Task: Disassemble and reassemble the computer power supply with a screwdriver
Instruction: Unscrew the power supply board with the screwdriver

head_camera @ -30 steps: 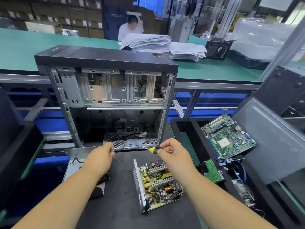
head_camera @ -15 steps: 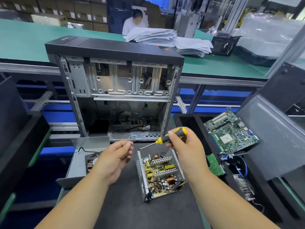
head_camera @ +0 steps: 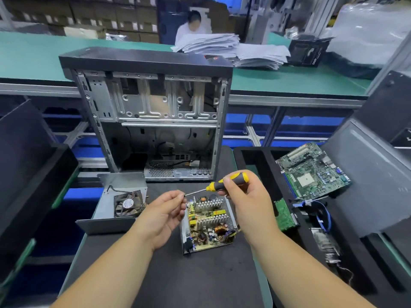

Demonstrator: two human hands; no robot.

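Observation:
The opened power supply (head_camera: pixel 208 223) sits on the black mat (head_camera: pixel 178 276), its circuit board with heatsinks and coils exposed. Its grey metal cover with the fan (head_camera: pixel 124 203) lies to the left. My right hand (head_camera: pixel 246 196) grips the yellow-and-black screwdriver (head_camera: pixel 226 182) by the handle, above the supply, shaft pointing left. My left hand (head_camera: pixel 166 210) has its curled fingertips at the screwdriver's tip; whether a screw is pinched there is too small to tell.
An empty computer case (head_camera: pixel 151 116) stands upright just behind the mat. A black foam tray (head_camera: pixel 262 172) on the right holds a green motherboard (head_camera: pixel 311 172), a smaller board (head_camera: pixel 283 215) and blue cables. A case side panel (head_camera: pixel 367 174) leans at far right. A person sits beyond the green bench.
Both hands drew back from the case and rose above the power supply. The right hand turned the screwdriver tip leftward, and the left hand's fingers came up to meet the tip.

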